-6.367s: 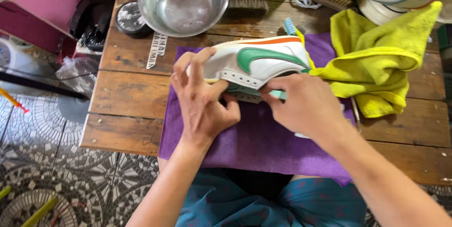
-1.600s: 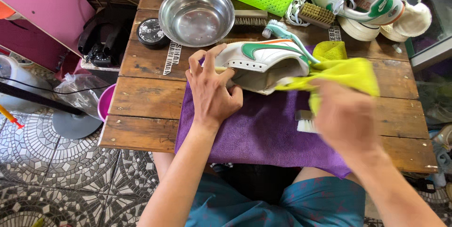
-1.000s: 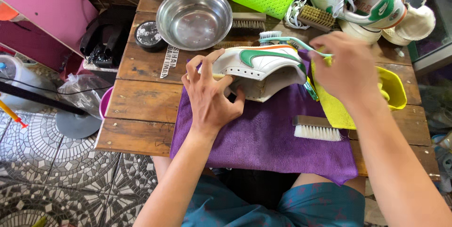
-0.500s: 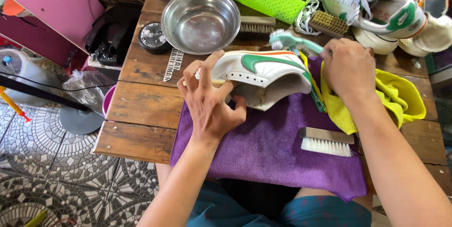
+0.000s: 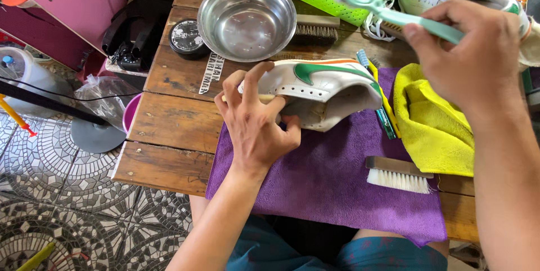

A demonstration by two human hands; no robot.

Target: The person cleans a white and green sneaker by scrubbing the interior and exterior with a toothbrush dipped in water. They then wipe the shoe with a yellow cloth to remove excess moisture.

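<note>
Left hand [image 5: 256, 130] on white sneaker [image 5: 320, 88], beside round black tin [image 5: 186, 37].

right hand [image 5: 469, 52] lifted, raising mint brush [image 5: 382, 7] off sneaker [image 5: 320, 91]

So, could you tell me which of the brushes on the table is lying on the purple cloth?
The white-bristled brush near the cloth's right edge; the dark-bristled brush lies on bare wood beside the steel bowl.
</note>
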